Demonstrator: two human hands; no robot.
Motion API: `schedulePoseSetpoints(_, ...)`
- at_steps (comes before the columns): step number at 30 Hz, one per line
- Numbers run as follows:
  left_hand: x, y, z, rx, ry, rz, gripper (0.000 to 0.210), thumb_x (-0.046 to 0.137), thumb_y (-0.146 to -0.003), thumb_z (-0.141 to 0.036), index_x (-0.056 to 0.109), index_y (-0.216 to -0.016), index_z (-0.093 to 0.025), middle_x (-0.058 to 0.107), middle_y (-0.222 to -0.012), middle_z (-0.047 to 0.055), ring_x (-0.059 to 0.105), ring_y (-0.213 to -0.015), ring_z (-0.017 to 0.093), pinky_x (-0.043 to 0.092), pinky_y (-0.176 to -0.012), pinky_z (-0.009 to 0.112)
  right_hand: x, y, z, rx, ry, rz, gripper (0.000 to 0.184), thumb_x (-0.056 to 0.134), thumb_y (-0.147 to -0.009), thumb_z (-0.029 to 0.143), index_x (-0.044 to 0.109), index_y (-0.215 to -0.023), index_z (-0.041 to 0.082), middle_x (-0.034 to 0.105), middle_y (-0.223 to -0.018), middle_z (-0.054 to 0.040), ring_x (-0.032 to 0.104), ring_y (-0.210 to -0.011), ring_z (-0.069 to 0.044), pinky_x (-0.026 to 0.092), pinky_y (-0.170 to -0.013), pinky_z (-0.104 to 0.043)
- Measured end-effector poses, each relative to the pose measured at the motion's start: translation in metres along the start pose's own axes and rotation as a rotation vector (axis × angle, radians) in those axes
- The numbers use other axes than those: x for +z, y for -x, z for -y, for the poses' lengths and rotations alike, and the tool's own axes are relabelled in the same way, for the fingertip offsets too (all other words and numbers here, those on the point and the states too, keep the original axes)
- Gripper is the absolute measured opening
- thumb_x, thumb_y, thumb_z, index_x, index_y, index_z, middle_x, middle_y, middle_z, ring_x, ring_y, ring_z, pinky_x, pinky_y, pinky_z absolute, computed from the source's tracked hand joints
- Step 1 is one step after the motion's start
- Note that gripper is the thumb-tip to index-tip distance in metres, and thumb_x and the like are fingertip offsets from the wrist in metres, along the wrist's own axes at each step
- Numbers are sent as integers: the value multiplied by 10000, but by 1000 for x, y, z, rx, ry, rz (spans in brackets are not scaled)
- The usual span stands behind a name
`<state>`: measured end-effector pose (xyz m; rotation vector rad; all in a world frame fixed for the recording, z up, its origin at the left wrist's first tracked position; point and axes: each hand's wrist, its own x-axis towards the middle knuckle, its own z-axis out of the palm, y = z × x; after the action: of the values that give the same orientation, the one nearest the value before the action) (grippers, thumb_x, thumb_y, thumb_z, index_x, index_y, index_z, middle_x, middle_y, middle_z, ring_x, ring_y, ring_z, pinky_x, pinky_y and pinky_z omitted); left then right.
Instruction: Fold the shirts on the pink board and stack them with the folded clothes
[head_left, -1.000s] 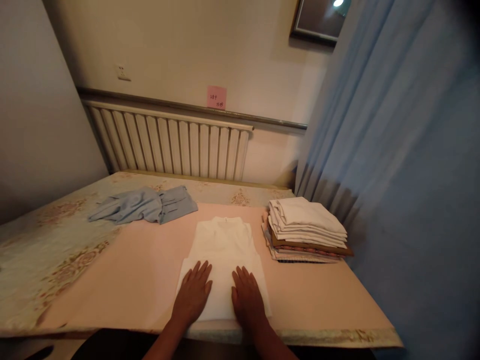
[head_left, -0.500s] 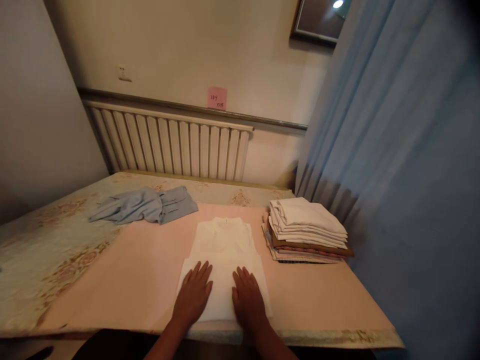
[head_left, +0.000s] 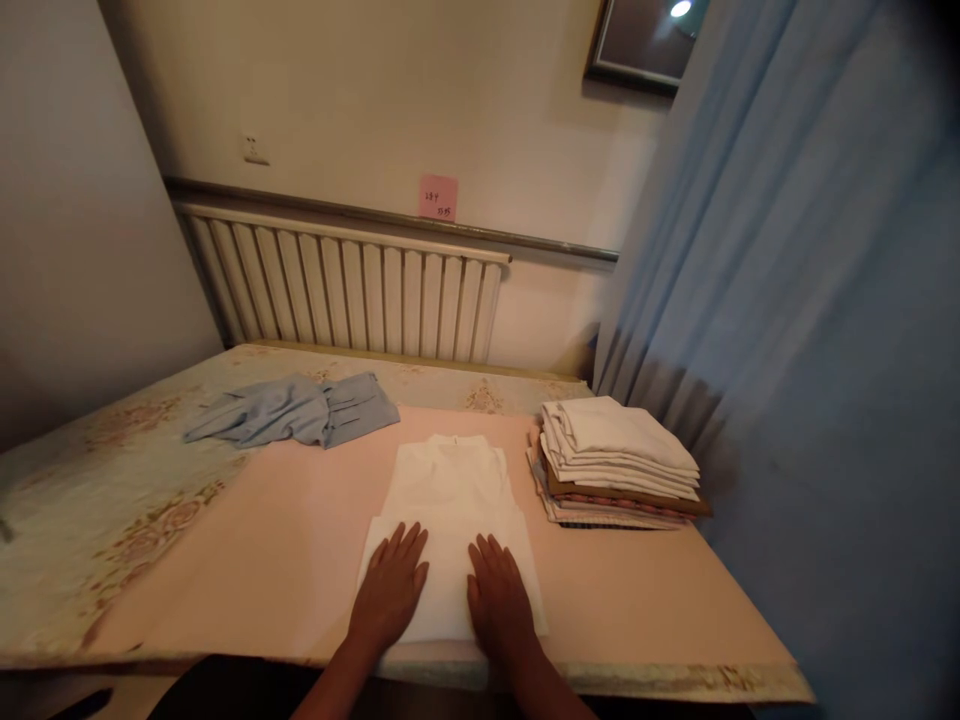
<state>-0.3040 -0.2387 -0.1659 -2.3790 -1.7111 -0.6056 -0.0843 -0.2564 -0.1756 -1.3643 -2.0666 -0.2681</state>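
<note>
A white shirt (head_left: 452, 490) lies folded in front of me, its collar pointing away and its sides turned in. My left hand (head_left: 391, 585) rests palm down on its lower left part, fingers stretched out. On the lower right part lies my right hand (head_left: 499, 595), also flat with the fingers extended. Between the two hands a strip of the white cloth shows. Beneath the shirt is a pink sheet (head_left: 277, 540).
A stack of folded clothes (head_left: 622, 445) stands on the right, beside a blue curtain (head_left: 810, 400). At the back left lies a crumpled blue garment (head_left: 292, 410) on a floral cover (head_left: 150, 480). A radiator (head_left: 360, 290) runs along the wall behind.
The view has shifted very slightly. Both hands stay flat on the white shirt in the same places, and the other clothes have not moved.
</note>
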Motion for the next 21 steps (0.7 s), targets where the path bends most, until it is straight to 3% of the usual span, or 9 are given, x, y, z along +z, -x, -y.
schedulePoseSetpoints(21,-2,1,-1,-4,12,-8,480,347,-959,-369,411,-1422,-261,420,-1479,15,324,-1391,247,312,-1109,461,3,1,-1,-6,11,-15,411,445,-907,195,534,-1308,195,526,-1383,-71,405,-1338,-242,351,-1092,-459)
